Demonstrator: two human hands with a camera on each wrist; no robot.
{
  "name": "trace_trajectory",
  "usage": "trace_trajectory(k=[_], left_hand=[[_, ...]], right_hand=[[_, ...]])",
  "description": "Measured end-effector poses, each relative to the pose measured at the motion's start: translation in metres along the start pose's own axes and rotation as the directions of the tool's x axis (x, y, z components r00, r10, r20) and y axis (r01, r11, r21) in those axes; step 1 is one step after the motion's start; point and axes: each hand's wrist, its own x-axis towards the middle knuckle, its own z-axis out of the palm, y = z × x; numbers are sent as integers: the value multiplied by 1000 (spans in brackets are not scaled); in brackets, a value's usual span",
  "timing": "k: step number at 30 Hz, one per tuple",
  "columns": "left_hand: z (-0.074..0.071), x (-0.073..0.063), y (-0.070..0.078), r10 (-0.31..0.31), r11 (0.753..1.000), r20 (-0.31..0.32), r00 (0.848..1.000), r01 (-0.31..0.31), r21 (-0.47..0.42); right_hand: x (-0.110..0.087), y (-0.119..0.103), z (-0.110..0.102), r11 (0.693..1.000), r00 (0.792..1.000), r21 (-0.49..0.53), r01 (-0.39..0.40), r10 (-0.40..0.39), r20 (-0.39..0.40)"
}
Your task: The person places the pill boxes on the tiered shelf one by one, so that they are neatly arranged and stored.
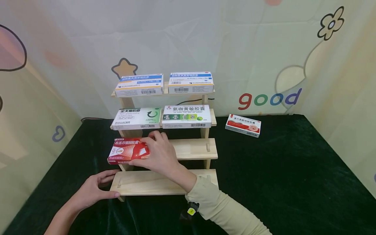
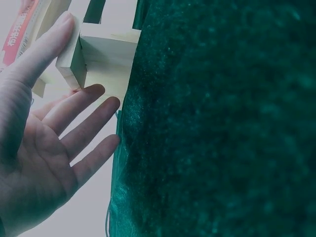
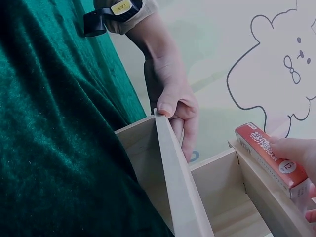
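My right hand pinches a red and white medicine box at its right end. That box lies at the left end of the second-lowest shelf of a stepped wooden rack; the fingers cover part of its right side. At the lowest shelf, my left hand touches the left end. In the left wrist view its thumb lies against the board while the other fingers extend fairly straight and spread. The right wrist view also shows the red box under the right thumb.
Two blue-and-white boxes lie on the top shelf. Below them sit a green-and-white box and a white box with green band. Another red-and-white box lies on the dark green cloth, right of the rack. A printed curtain hangs behind.
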Motion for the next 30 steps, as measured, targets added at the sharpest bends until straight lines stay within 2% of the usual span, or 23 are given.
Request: trace_trajectory(k=[20,30], left_hand=[[-1,0,2,4,1000,3,1000,-4,5],[0,0,2,1,1000,8,1000,-1,6]], right_hand=[[-2,2,0,999,1000,33,17,-16,-9],[-7,7,-11,997,999,56,46,-45,-10]])
